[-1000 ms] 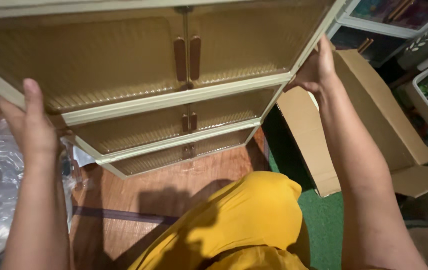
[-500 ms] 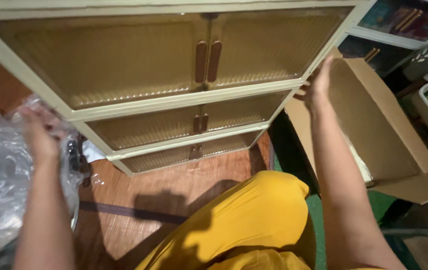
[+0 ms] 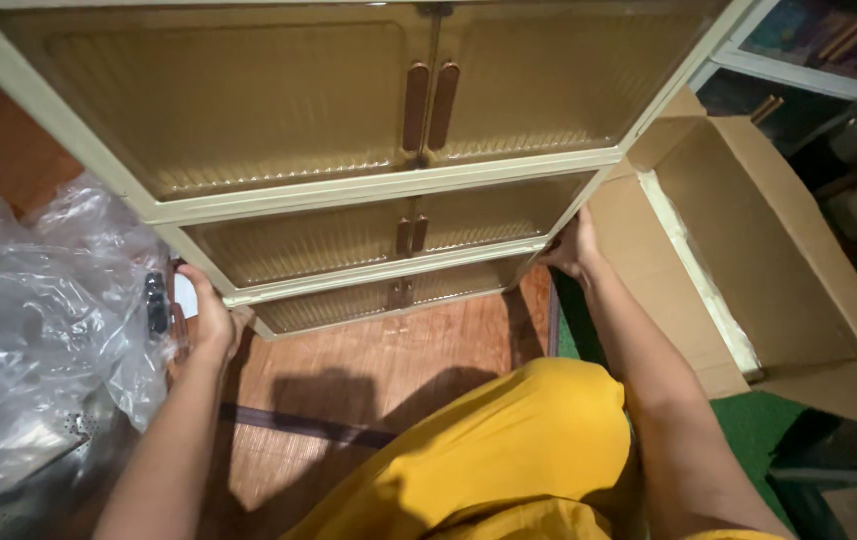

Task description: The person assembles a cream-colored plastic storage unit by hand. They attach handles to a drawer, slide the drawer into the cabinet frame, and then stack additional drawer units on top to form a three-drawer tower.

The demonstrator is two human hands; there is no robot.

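Note:
A cream storage cabinet [image 3: 368,190] with three tiers of ribbed amber doors and brown handles stands on the wooden floor in front of me. My left hand [image 3: 210,318] grips its left side low down, beside the lower tiers. My right hand [image 3: 575,246] holds the right side at about the middle tier. My yellow-clad knee [image 3: 508,440] is below the cabinet.
Crumpled clear plastic wrap [image 3: 38,310] lies at the left with a small black part [image 3: 155,303] against it. An open cardboard box [image 3: 748,240] stands at the right on green carpet [image 3: 758,425]. White shelving and baskets [image 3: 848,70] fill the upper right corner.
Both hands let go of the cabinet's top tier and dropped down its sides. They now grip it near the lower tiers. The view shifted slightly right.

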